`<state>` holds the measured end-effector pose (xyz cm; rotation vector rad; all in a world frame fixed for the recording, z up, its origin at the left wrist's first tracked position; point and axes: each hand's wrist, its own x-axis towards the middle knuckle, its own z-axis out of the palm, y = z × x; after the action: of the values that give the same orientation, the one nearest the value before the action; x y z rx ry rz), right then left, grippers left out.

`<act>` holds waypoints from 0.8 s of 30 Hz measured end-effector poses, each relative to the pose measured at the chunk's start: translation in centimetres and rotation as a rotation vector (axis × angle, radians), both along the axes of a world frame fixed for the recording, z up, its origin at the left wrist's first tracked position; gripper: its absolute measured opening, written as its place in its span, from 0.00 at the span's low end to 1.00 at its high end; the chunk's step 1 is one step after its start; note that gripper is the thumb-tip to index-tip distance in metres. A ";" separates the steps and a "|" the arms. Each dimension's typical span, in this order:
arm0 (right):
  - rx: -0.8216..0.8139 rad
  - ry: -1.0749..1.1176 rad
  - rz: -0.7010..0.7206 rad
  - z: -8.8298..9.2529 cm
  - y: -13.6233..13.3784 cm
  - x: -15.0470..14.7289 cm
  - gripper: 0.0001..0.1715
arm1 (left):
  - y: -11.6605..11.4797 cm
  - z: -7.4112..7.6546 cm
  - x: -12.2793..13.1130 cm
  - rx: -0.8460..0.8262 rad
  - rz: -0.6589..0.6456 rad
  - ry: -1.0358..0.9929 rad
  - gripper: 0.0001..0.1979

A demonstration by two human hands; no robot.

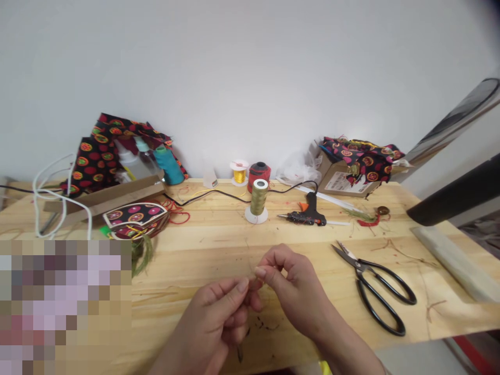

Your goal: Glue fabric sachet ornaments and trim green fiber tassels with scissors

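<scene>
My left hand [221,317] and my right hand [291,284] meet over the front middle of the wooden table, fingertips close together. Each hand pinches with thumb and fingers; whatever lies between the fingertips is too small to make out. A faint thin thread seems to rise near them towards the olive green thread spool [258,198], which stands upright beyond the hands. To the right of my right hand lie black-handled scissors [361,268], their blades pointing away to the left. Dark bits lie on the table below my fingers.
Behind are a black glue gun [308,211], a red spool [259,176] and a yellow spool [239,173]. Patterned cloth covers a cardboard box [339,177] at right. At left stand a teal spool [169,165], bottles and patterned pieces [136,217]. Pixelation hides the lower left.
</scene>
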<state>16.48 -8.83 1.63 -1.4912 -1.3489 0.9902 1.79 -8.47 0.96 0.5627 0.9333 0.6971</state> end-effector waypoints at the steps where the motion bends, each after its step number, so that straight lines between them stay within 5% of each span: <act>1: 0.007 -0.007 0.004 0.0 0.0 0.0 0.10 | 0.0 0.0 0.1 0.008 -0.004 0.003 0.09; 10: 0.011 -0.005 -0.005 -0.1 0.1 0.1 0.09 | -0.1 0.3 0.3 0.051 0.005 0.058 0.13; 15: -0.045 0.232 -0.009 -0.9 0.0 0.4 0.16 | 0.0 0.2 0.1 0.074 0.026 0.068 0.14; 20: -0.228 0.606 0.013 -1.8 -0.5 0.3 0.09 | -0.2 0.0 0.1 0.095 0.011 0.070 0.14; 24: -0.242 0.662 -0.025 -1.7 -0.5 -0.2 0.08 | -0.1 -0.2 0.1 0.129 -0.025 0.114 0.15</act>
<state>16.24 -9.33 -0.08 -1.1796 -0.7513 1.5030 1.86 -8.59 0.77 0.7329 0.9899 0.7123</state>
